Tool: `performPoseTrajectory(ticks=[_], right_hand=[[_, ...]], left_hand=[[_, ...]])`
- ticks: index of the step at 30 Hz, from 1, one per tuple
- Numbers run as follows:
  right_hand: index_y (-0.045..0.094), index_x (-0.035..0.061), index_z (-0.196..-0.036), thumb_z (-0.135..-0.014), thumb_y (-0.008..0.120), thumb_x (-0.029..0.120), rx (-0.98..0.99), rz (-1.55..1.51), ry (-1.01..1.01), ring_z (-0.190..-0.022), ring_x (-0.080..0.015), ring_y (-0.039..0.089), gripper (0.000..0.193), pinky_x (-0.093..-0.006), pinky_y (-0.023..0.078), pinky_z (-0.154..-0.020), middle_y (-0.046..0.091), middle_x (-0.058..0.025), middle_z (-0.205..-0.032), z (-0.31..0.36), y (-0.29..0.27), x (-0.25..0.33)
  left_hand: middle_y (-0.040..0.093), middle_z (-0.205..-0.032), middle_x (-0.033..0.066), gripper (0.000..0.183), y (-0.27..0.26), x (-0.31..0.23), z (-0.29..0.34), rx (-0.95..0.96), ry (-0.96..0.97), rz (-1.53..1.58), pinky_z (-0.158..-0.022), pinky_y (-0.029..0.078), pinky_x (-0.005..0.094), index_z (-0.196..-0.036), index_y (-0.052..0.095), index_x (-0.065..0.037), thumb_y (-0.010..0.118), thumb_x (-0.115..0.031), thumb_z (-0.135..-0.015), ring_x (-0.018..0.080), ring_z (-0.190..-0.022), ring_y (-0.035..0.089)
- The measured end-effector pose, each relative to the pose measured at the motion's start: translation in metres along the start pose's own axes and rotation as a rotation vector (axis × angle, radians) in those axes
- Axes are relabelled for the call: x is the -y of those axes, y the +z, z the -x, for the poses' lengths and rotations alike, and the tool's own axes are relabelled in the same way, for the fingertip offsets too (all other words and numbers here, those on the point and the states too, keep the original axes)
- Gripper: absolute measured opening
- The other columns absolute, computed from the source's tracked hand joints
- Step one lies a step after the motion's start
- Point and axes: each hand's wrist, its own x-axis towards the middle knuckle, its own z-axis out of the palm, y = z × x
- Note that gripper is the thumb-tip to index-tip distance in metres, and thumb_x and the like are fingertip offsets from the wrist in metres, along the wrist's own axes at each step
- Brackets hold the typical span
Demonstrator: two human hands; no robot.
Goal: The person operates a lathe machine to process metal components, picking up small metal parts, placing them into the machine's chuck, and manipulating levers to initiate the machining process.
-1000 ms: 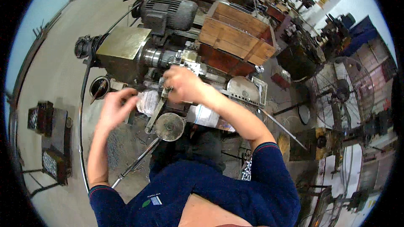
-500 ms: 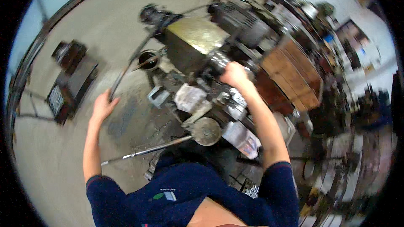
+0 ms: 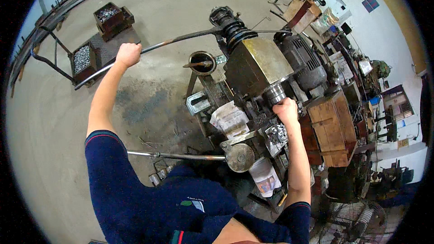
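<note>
My left hand is wrapped round a long metal lever, part way along it. The lever runs from a dark ribbed shaft assembly at the back of the machine, and its bare end sticks out left beyond my fist. My right hand is closed at the front of the shiny round spindle nose; whatever its fingers hold is hidden. Behind the spindle stands the boxy headstock with a worn yellowish top. Small metal parts lie just below my right hand.
A second lever reaches left from a round disc near my body. Left stands a cart with bins of small metal parts. A round pot, an electric motor and a wooden box surround the machine.
The view has shifted and sharpened, with the machine now lower and further right. My left hand has moved up and forward, and the lever lies flatter across the view. My right hand stays by the spindle.
</note>
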Motion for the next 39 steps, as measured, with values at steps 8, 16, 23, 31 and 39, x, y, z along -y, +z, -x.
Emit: performPoseTrajectory(ticks=[8, 16, 23, 31, 39], right_hand=[[0.066, 0.0021, -0.081, -0.052, 0.063, 0.017, -0.259, -0.090, -0.230, -0.088, -0.0295, 0.053, 0.033, -0.0368, 0.045, -0.081, 0.062, -0.0107, -0.097, 0.059, -0.062, 0.011], [0.066, 0.0045, -0.086, -0.052, 0.064, 0.015, -0.265, -0.023, 0.059, -0.090, -0.0308, 0.052, 0.036, -0.0389, 0.044, -0.081, 0.061, -0.0102, -0.094, 0.217, -0.098, -0.066], [0.064, 0.0061, -0.100, -0.057, 0.067, 0.019, -0.112, 0.226, 0.829, -0.101, -0.0307, 0.056, 0.046, -0.0367, 0.046, -0.085, 0.061, -0.0142, -0.106, 0.422, -0.093, -0.177], [0.058, 0.0044, -0.095, -0.067, 0.060, 0.021, 0.270, 0.453, 1.427, -0.097, -0.0318, 0.057, 0.033, -0.0430, 0.044, -0.083, 0.061, -0.0164, -0.099, 0.546, -0.049, -0.209], [0.054, 0.0023, -0.071, -0.056, 0.063, 0.020, -0.113, 0.089, 1.092, -0.065, -0.0387, 0.057, 0.025, -0.0464, 0.046, -0.060, 0.058, -0.0209, -0.068, 0.586, 0.034, -0.051]], left_hand=[[0.063, -0.088, 0.0152, 0.025, -0.016, -0.155, 0.009, -0.642, -0.081, 1.061, -0.069, 0.047, 0.0404, -0.097, 0.060, -0.006, 0.055, -0.025, -0.082, 0.0334, -0.082, 0.060], [0.063, -0.095, 0.0136, 0.036, 0.137, -0.272, 0.034, 0.438, 0.300, 0.252, -0.078, 0.047, 0.0424, -0.100, 0.060, -0.010, 0.065, -0.031, -0.071, 0.0306, -0.090, 0.060], [0.064, -0.092, 0.0109, 0.026, 0.126, -0.266, -0.011, 0.347, 0.594, 0.025, -0.070, 0.049, 0.0384, -0.096, 0.062, -0.014, 0.062, -0.023, -0.072, 0.0271, -0.084, 0.063], [0.066, -0.085, 0.0153, 0.039, 0.133, -0.201, 0.022, 0.577, 0.195, 0.432, -0.071, 0.050, 0.0381, -0.106, 0.062, -0.009, 0.065, -0.027, -0.072, 0.0287, -0.079, 0.064], [0.062, -0.065, 0.0127, 0.034, 0.134, -0.179, 0.078, 1.014, 0.035, 0.693, -0.044, 0.048, 0.0292, -0.103, 0.059, 0.007, 0.061, -0.009, -0.073, 0.0170, -0.044, 0.058]])
